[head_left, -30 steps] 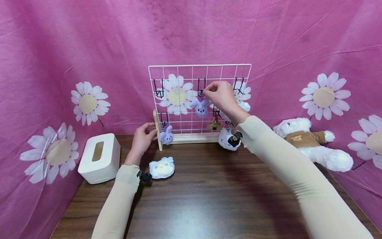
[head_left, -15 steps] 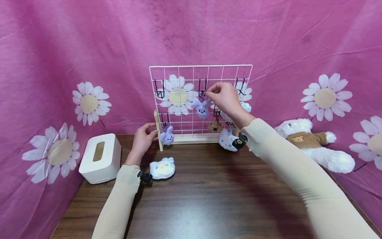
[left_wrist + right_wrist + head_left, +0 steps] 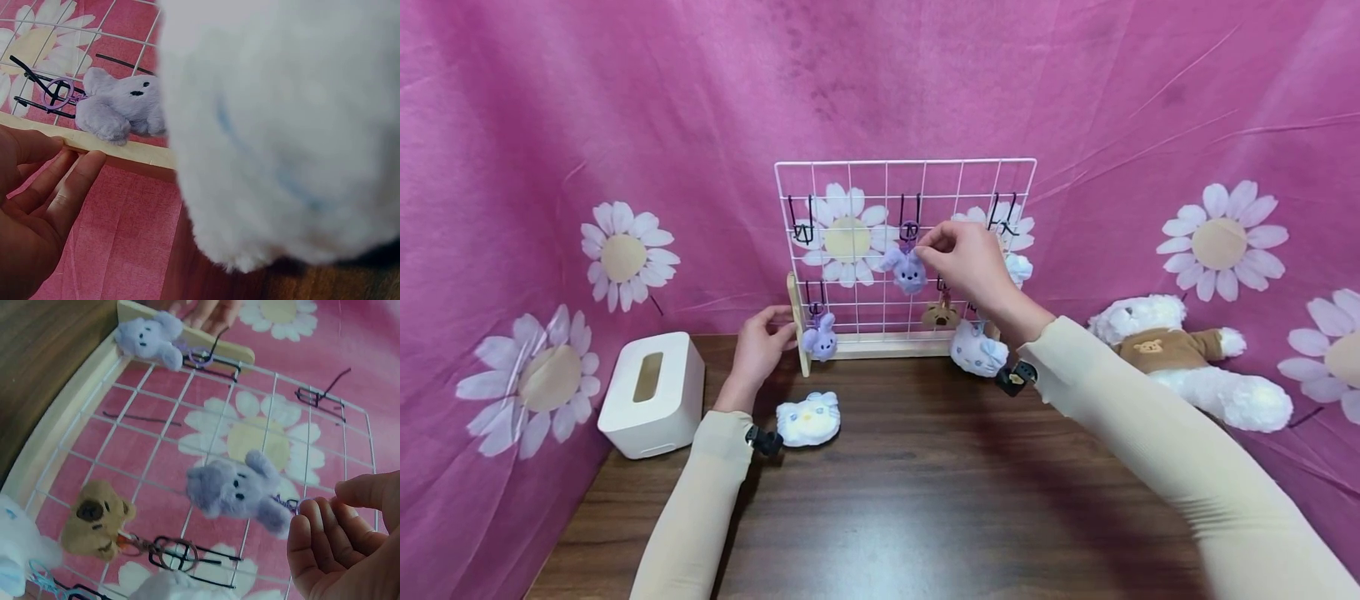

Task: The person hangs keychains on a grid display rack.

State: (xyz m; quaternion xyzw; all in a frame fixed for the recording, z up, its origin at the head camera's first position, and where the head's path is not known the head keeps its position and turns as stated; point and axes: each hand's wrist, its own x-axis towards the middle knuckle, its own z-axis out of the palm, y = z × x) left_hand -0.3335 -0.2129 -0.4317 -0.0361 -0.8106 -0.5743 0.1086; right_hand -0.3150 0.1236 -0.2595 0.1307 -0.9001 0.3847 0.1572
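Observation:
My left hand [image 3: 758, 350] pinches the wooden side post [image 3: 147, 156] of a white wire grid rack [image 3: 887, 162] between thumb and fingers. A purple bunny keychain [image 3: 820, 339] hangs just right of that post. On the rack's upper middle hook [image 3: 910, 217] hangs another purple bunny keychain [image 3: 908, 271] by its ring. Beside its ear is my right hand [image 3: 966, 254], fingers bent loosely and thumb tip near the index finger. In the right wrist view nothing shows between them; the purple chain [image 3: 289, 503] runs behind the fingertips.
A brown bear keychain [image 3: 941, 316] and a white kitty plush [image 3: 979, 350] hang at the rack's lower right. Another white kitty plush [image 3: 808, 419] lies on the wooden table [image 3: 880, 517]. A white tissue box [image 3: 653, 396] stands left, a teddy bear [image 3: 1180, 358] lies right.
My right hand has come down a little from the upper middle hook and off the ring, which stays on the hook with its bunny. The left hand has kept its place.

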